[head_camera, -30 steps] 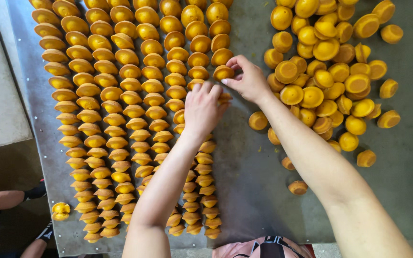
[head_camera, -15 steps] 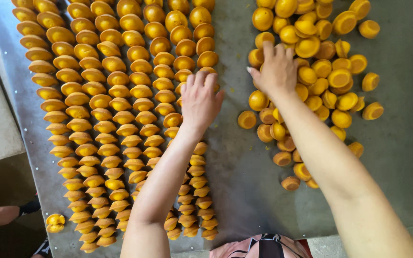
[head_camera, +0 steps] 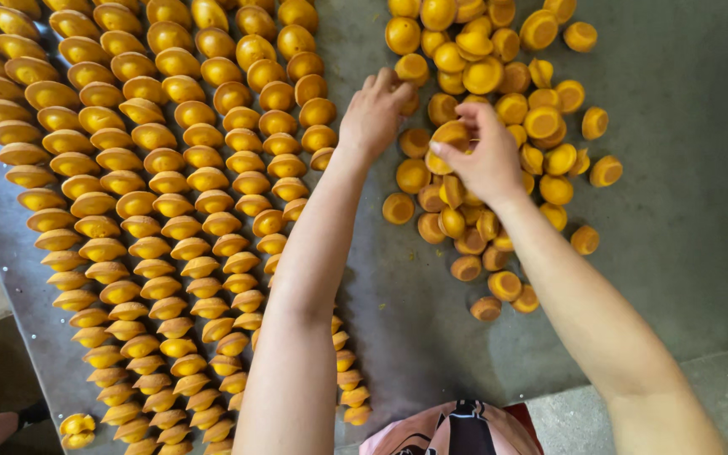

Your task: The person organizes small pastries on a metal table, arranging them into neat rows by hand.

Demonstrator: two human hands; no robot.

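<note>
Both hands have shifted toward three o'clock since the earlier frames: the left hand (head_camera: 374, 114) has left the neat rows and now hovers at the gap beside the loose pile, fingers curled loosely together, and I cannot tell whether anything is inside. The right hand (head_camera: 486, 156) sits on the loose pile of orange pieces (head_camera: 507, 101), thumb and fingers pinched on one orange cup-shaped piece (head_camera: 451, 135). The pile spreads over the grey metal counter (head_camera: 684, 219) toward one o'clock. The overlapping rows of orange pieces (head_camera: 153, 219) fill the counter from nine to twelve o'clock, well apart from the pile.
</note>
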